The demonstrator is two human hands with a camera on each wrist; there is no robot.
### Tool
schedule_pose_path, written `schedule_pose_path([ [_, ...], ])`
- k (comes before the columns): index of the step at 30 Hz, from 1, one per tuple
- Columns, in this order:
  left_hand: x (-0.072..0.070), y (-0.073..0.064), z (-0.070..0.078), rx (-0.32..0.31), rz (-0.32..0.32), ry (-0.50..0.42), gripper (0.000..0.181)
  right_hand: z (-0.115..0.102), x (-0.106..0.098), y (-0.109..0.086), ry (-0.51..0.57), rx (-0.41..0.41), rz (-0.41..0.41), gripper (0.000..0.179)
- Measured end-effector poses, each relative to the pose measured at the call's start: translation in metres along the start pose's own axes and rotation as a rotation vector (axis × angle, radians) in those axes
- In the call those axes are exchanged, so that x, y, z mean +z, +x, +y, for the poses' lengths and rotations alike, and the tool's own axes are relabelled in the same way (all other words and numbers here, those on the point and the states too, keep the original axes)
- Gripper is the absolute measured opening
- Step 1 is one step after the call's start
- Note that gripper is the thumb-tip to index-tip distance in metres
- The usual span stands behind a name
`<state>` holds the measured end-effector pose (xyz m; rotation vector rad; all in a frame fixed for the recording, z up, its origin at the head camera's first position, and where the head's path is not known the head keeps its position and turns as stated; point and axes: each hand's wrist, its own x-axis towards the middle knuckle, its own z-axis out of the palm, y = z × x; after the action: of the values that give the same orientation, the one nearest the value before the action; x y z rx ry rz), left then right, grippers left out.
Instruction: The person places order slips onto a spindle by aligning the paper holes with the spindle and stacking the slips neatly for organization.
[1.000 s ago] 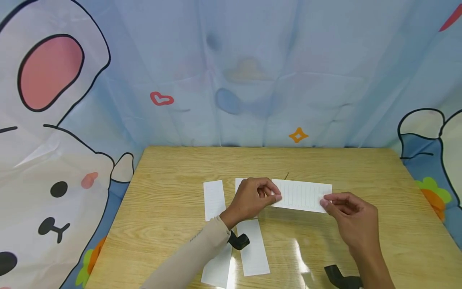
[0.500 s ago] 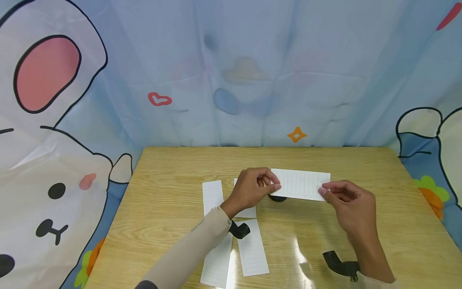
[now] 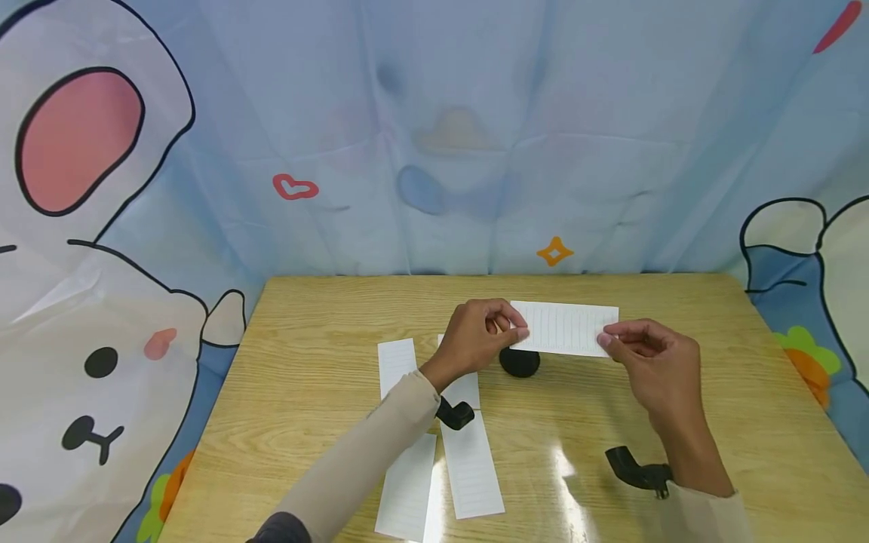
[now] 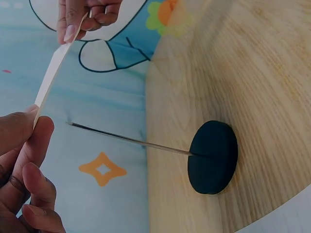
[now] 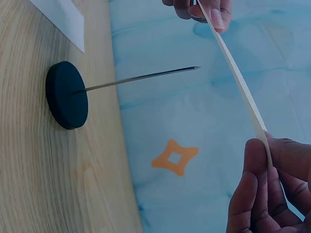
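A lined white paper slip (image 3: 566, 328) is held up level by both hands above the table. My left hand (image 3: 475, 332) pinches its left end between thumb and forefinger, and my right hand (image 3: 665, 369) pinches the right end the same way. Just below the slip shows the round black base of a receipt spike (image 3: 520, 363). From the left wrist view, the upright metal needle (image 4: 131, 141) rises out of that base. The slip (image 5: 240, 82) is seen nearly edge-on in the right wrist view, apart from the needle's tip.
Several more lined slips lie on the wooden table (image 3: 326, 324): one at the back left (image 3: 396, 362), a slip (image 3: 463, 391) partly behind my left hand, and slips nearer the front (image 3: 471, 467). A printed cloth (image 3: 462, 219) hangs behind the table's far edge.
Both hands have raised the slip upward and away in the head view. The black base of the receipt spike, hidden at first, has come into sight beneath it.
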<state>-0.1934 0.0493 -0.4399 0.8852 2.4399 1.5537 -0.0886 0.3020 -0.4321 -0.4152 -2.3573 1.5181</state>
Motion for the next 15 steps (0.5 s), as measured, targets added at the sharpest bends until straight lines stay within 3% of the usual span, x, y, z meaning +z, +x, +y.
schedule_pose_path([
  [15,0.001,0.020,0.002,0.002,-0.002,0.035,0.006,0.002,-0.005,0.022,0.005,0.014,-0.006,0.031],
])
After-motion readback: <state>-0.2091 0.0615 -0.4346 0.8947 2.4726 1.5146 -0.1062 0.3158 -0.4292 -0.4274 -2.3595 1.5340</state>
